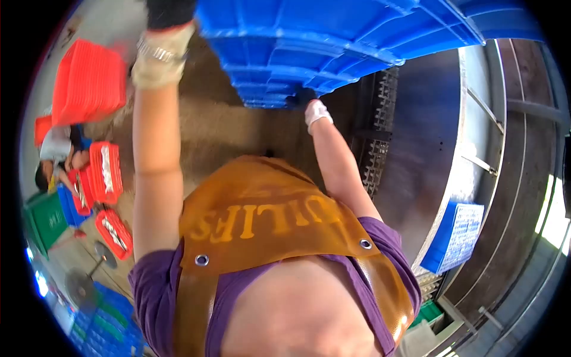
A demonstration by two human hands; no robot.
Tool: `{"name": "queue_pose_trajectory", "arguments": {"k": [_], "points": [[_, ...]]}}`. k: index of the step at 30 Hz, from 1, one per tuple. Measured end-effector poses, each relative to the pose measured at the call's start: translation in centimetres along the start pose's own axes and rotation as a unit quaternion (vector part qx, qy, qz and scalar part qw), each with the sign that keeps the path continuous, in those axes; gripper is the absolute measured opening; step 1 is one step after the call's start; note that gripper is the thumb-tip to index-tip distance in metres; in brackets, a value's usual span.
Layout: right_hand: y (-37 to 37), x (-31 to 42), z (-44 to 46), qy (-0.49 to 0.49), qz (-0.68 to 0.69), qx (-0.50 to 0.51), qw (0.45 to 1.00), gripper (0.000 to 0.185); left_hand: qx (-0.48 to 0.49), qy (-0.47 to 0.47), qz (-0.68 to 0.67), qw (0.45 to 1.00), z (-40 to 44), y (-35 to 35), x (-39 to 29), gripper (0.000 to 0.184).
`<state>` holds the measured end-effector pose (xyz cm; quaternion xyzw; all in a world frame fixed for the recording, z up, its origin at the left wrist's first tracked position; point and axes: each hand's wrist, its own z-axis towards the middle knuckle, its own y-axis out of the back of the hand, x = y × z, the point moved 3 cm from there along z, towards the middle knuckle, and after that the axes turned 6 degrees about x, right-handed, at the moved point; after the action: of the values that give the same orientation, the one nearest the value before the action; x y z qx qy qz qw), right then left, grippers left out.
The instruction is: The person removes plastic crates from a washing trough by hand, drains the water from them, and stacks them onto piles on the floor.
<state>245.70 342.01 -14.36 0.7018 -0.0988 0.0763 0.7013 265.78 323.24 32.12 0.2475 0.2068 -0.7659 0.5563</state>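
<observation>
A tall stack of blue plastic crates (pixel 333 41) fills the top centre. My left hand (pixel 171 13), in a dark glove with a pale cuff, is beside the stack's left edge; the frame's top cuts off its fingers. Farther down the stack, my right hand (pixel 304 97), also dark-gloved with a white cuff, is closed at the lower right edge of the crates. Its fingers are dark and partly blurred. An orange-brown apron (pixel 262 208) covers my front.
Red crates (pixel 89 83) are stacked at the left. Below them a co-worker (pixel 56 146) bends among red trays (pixel 104 172) and a green bin (pixel 44 220). Grey machinery (pixel 422 137) with a chain stands at right, near a blue basket (pixel 455 238). More blue crates (pixel 107 321) lie lower left.
</observation>
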Motion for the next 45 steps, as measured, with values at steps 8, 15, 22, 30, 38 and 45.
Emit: {"name": "queue_pose_trajectory", "arguments": {"k": [8, 15, 22, 30, 38, 45], "points": [[1.2, -0.2, 5.6, -0.459, 0.685, -0.031, 0.565, 0.045, 0.075, -0.08, 0.371, 0.922, 4.4, 5.5, 14.4, 0.028], [-1.8, -6.3, 14.3, -0.123, -0.012, 0.033, 0.992, 0.045, 0.04, -0.324, 0.698, 0.638, 9.0, 14.8, 16.1, 0.031], [1.4, -4.1, 14.5, -0.347, 0.62, -0.031, 0.703, 0.036, 0.002, -0.201, 0.649, 0.734, 4.7, 6.9, 7.9, 0.045], [-8.9, -5.4, 20.6, -0.301, 0.447, 0.102, 0.836, 0.04, -0.115, 0.044, 0.027, 0.992, 4.4, 3.2, 7.1, 0.047], [1.1, -2.7, 16.8, -0.214, 0.112, 0.135, 0.961, 0.041, 0.019, -0.318, 0.597, 0.736, 4.3, 4.5, 7.0, 0.045], [-10.9, -4.8, 23.3, -0.096, -0.082, -0.07, 0.99, 0.032, -0.023, -0.153, 0.364, 0.918, 3.7, 3.7, 6.8, 0.042]]}}
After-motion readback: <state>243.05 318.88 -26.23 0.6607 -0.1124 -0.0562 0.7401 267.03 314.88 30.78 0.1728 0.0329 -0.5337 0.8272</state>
